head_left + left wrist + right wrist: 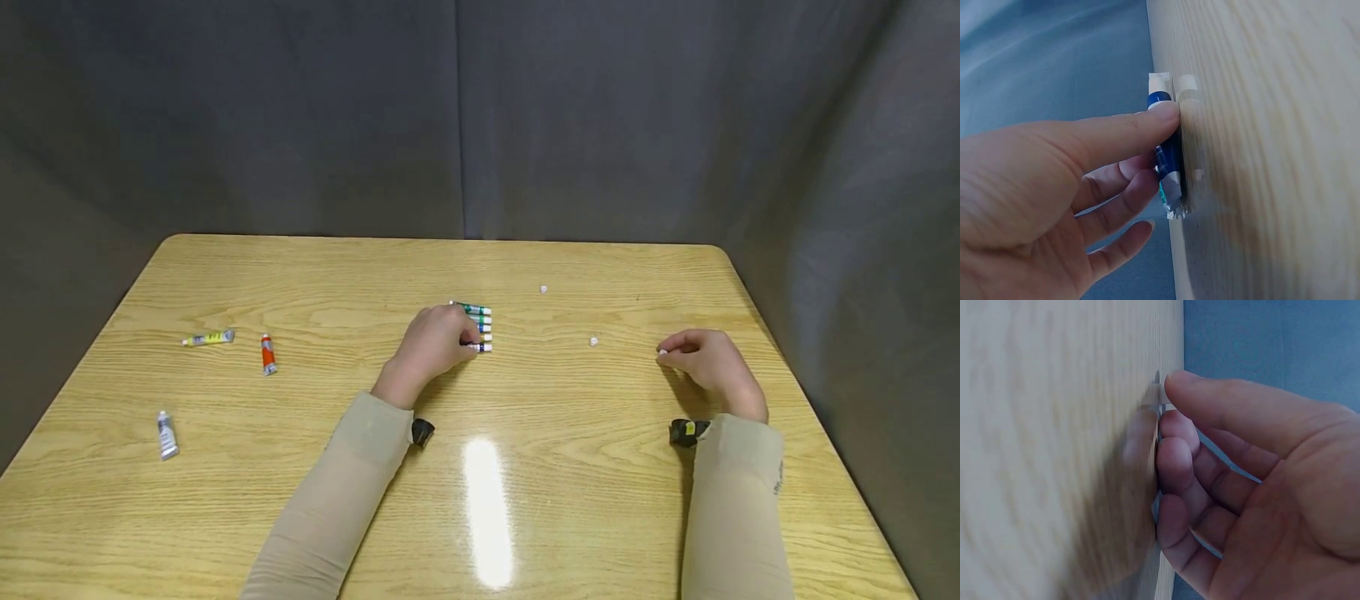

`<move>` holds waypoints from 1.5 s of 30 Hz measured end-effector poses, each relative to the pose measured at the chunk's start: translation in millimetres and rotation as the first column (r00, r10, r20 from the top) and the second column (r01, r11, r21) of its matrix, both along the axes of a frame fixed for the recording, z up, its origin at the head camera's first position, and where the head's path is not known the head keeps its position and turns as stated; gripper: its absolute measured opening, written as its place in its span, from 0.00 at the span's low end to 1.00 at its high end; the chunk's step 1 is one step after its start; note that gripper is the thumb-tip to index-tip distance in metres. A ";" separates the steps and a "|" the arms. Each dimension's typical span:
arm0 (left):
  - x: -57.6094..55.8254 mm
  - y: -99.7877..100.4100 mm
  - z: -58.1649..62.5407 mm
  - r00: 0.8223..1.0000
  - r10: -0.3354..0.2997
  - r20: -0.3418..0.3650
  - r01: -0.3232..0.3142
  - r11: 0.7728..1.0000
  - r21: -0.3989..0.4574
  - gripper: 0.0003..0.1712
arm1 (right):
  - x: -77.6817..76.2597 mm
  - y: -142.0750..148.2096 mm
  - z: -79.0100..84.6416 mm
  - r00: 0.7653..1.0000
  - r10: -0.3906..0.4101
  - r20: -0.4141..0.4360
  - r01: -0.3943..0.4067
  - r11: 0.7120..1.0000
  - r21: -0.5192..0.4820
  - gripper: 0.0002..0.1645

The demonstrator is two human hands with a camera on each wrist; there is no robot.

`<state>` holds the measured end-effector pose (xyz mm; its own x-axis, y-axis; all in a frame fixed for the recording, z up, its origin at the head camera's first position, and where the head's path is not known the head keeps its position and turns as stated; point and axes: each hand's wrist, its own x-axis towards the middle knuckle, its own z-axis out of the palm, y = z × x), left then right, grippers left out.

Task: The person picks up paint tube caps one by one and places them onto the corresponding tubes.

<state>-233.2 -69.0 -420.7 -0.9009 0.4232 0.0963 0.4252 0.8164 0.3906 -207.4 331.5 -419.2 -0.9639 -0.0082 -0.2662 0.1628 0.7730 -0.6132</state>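
Observation:
My left hand (pixel 435 337) is at a row of small paint tubes (pixel 477 310) in the middle of the table. Their white caps point right in the head view. Thumb and fingers pinch the nearest one, a dark blue paint tube (pixel 1170 153), which lies on the wood. The hand covers the left part of the row. Far to the right, my right hand (pixel 708 360) is low at the tabletop, with a small white piece (pixel 663 352) between thumb and index finger. In the right wrist view this white piece (pixel 1167 395) is mostly hidden by the fingers.
Two more small white pieces lie between the hands, one nearer (pixel 593 342) and one farther back (pixel 543 289). At the left are a yellow tube (pixel 208 338), a red-orange tube (pixel 268 355) and a silvery white tube (pixel 167 436). Grey curtains (pixel 337 125) hang behind the table.

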 end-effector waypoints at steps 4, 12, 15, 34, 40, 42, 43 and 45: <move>0.1 0.3 -1.0 1.000 0.007 0.015 -0.007 1.000 0.017 0.06 | 0.1 -1.6 0.3 1.000 0.006 -0.005 -0.006 1.000 0.002 0.19; 0.3 1.1 -0.4 1.000 0.005 0.009 -0.005 1.000 0.007 0.05 | 0.2 -1.6 0.3 1.000 0.015 -0.009 -0.015 1.000 0.013 0.19; 0.4 1.3 0.5 1.000 0.007 0.016 -0.007 1.000 0.007 0.05 | 0.3 -1.3 0.7 1.000 0.008 0.000 -0.008 1.000 0.001 0.19; -1.7 -37.5 25.3 0.991 0.128 0.024 -0.130 0.983 0.126 0.13 | -1.1 -13.3 10.5 0.978 0.009 -0.208 -0.011 1.000 -0.006 0.22; -2.5 -65.9 32.9 0.976 0.219 0.024 -0.220 0.962 0.162 0.14 | -2.3 -17.5 10.5 0.971 -0.025 -0.236 0.017 0.999 -0.039 0.22; -2.5 -76.1 34.2 0.968 0.250 0.023 -0.250 0.952 0.174 0.14 | -2.7 -18.7 10.4 0.970 -0.035 -0.242 0.022 0.998 -0.057 0.21; -2.5 -81.3 34.6 0.964 0.266 0.025 -0.266 0.947 0.178 0.14 | -2.8 -19.2 10.6 0.969 -0.040 -0.244 0.025 0.997 -0.066 0.21; -2.5 -91.4 35.5 0.955 0.297 0.021 -0.296 0.938 0.181 0.15 | -3.3 -20.2 10.9 0.965 -0.042 -0.259 0.023 0.997 -0.077 0.21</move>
<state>-235.7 -160.4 -385.3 -0.9820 0.1122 0.1518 0.1775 0.8223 0.5406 -210.7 311.3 -408.2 -0.9999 0.0141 -0.0061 0.0144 0.7215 -0.6923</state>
